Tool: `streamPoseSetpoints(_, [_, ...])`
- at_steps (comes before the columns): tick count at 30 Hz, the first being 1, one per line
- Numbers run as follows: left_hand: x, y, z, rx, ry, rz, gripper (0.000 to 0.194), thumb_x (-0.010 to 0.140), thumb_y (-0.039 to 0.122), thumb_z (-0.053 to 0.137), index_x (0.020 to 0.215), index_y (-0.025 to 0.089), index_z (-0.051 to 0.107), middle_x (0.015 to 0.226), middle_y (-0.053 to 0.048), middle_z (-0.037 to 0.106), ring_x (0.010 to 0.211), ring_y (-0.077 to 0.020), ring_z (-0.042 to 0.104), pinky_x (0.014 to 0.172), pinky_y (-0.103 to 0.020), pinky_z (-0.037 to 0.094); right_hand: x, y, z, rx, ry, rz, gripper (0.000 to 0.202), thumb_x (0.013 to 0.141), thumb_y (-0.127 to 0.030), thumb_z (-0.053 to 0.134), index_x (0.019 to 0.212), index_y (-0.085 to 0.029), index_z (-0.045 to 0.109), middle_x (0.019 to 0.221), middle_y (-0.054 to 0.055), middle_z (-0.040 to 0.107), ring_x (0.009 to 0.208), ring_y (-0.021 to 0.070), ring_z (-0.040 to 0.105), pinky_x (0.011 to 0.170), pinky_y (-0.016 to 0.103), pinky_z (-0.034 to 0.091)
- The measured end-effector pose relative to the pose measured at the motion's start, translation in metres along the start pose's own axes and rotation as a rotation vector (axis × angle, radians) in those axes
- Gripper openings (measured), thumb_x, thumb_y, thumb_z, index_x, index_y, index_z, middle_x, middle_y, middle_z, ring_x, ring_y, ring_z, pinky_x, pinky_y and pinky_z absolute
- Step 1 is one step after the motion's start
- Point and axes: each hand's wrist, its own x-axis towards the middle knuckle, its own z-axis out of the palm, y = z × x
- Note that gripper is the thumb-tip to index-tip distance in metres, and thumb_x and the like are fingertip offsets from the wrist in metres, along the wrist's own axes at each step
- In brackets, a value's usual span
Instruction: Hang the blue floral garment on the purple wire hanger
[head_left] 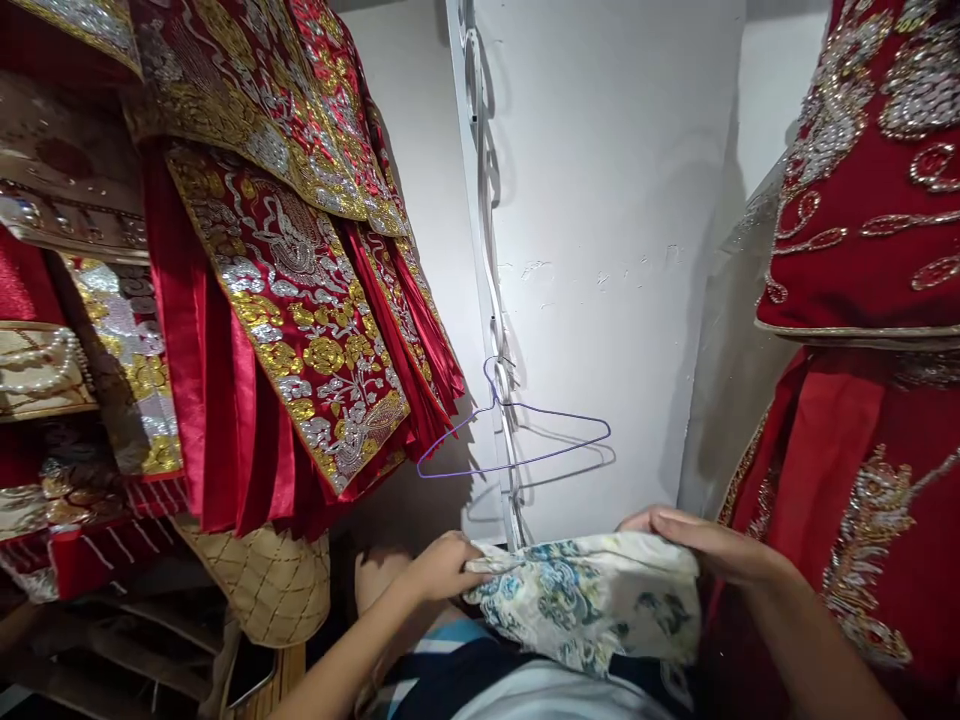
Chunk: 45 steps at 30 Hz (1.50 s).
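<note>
A white cloth with a blue and green floral pattern (585, 600) is stretched between my two hands, low in the view above my lap. My left hand (448, 565) is closed on its gathered left end. At the upper right edge of the cloth, my right hand (675, 530) grips it, with the thumb on top. Above the cloth, an unloaded purple wire hanger (517, 462) hangs from a white metal strip (487, 250) on the wall. Neither hand touches the hanger.
Red garments embroidered in gold and silver (322, 340) hang at the left. Another beaded red garment (870, 240) hangs close on the right. A quilted gold piece (262, 585) and dark wooden legs (127, 650) are at the lower left.
</note>
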Motion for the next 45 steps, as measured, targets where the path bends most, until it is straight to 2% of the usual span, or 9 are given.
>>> streamPoseSetpoints(3, [-0.019,-0.018,-0.033,0.086,-0.009,-0.123,0.022,0.083,0.040,0.063,0.076,0.021,0.072,0.091,-0.010,0.074,0.094,-0.0279,0.067,0.094,-0.037,0.046,0.037,-0.022,0.039,-0.053,-0.385,-0.020,0.051,0.058,-0.048,0.085,0.096,-0.016,0.072,0.094,0.012,0.073,0.087,0.0297,0.068,0.075,0.038,0.052])
streamPoseSetpoints(9, [-0.045,-0.049,-0.086,0.181,0.054,-0.623,0.042,0.086,0.045,0.052,0.117,0.021,0.066,0.139,-0.012,0.060,0.121,-0.0353,0.061,0.100,-0.045,0.048,0.127,-0.003,0.107,-0.347,-0.018,-0.353,0.040,0.082,-0.033,0.059,0.119,-0.020,0.064,0.122,0.011,0.067,0.116,0.0297,0.059,0.100,0.042,0.043])
streamPoseSetpoints(12, [-0.040,-0.055,-0.093,0.161,0.211,-0.591,0.039,0.088,0.042,0.049,0.115,0.021,0.067,0.138,-0.012,0.061,0.127,-0.0341,0.057,0.106,-0.045,0.044,0.141,0.024,0.107,-0.435,0.000,-0.295,0.029,0.088,-0.036,0.049,0.103,-0.019,0.067,0.103,0.009,0.072,0.097,0.0282,0.065,0.086,0.039,0.047])
streamPoseSetpoints(16, [-0.021,-0.042,-0.089,0.082,0.412,-0.332,0.046,0.087,0.034,0.048,0.127,0.016,0.061,0.142,-0.013,0.057,0.132,-0.0290,0.052,0.112,-0.044,0.039,0.126,0.035,0.090,-0.424,0.008,-0.311,0.030,0.089,-0.040,0.045,0.081,-0.019,0.065,0.081,0.005,0.071,0.077,0.0239,0.063,0.070,0.030,0.045])
streamPoseSetpoints(19, [-0.017,-0.030,-0.085,0.067,0.407,-0.227,0.047,0.083,0.026,0.051,0.129,0.015,0.061,0.133,-0.013,0.063,0.126,-0.0292,0.057,0.108,-0.045,0.044,0.112,0.023,0.079,-0.492,0.035,-0.289,0.027,0.086,-0.039,0.050,0.070,-0.019,0.061,0.068,0.002,0.065,0.067,0.0216,0.059,0.063,0.028,0.040])
streamPoseSetpoints(30, [-0.049,-0.011,-0.113,0.274,0.352,0.033,0.021,0.087,0.031,0.055,0.082,0.018,0.071,0.108,-0.012,0.074,0.114,-0.0283,0.065,0.099,-0.040,0.052,0.088,0.020,0.092,-0.546,0.201,-0.222,0.026,0.082,-0.041,0.052,0.065,-0.021,0.056,0.065,0.003,0.065,0.064,0.0208,0.057,0.060,0.027,0.038])
streamPoseSetpoints(35, [-0.054,-0.016,-0.119,0.280,0.519,0.007,0.029,0.089,0.039,0.056,0.070,0.019,0.066,0.105,-0.012,0.074,0.106,-0.0276,0.068,0.091,-0.037,0.055,0.082,0.017,0.102,-0.397,0.129,-0.212,0.023,0.083,-0.037,0.053,0.071,-0.019,0.062,0.070,0.003,0.067,0.068,0.0205,0.059,0.060,0.026,0.040])
streamPoseSetpoints(40, [0.000,0.019,-0.121,0.124,0.760,0.023,0.023,0.093,0.036,0.056,0.083,0.019,0.068,0.103,-0.009,0.072,0.097,-0.0221,0.067,0.088,-0.033,0.051,0.070,0.009,0.115,-0.275,0.170,-0.211,0.026,0.084,-0.037,0.055,0.070,-0.017,0.063,0.065,0.000,0.063,0.063,0.0171,0.054,0.057,0.024,0.038])
streamPoseSetpoints(45, [0.060,0.037,-0.112,0.063,0.772,-0.106,0.019,0.092,0.037,0.056,0.099,0.020,0.059,0.079,-0.001,0.065,0.068,-0.0159,0.060,0.067,-0.027,0.045,0.053,0.002,0.114,-0.206,0.222,-0.245,0.029,0.085,-0.039,0.055,0.074,-0.015,0.067,0.067,0.002,0.063,0.065,0.0174,0.055,0.058,0.026,0.041])
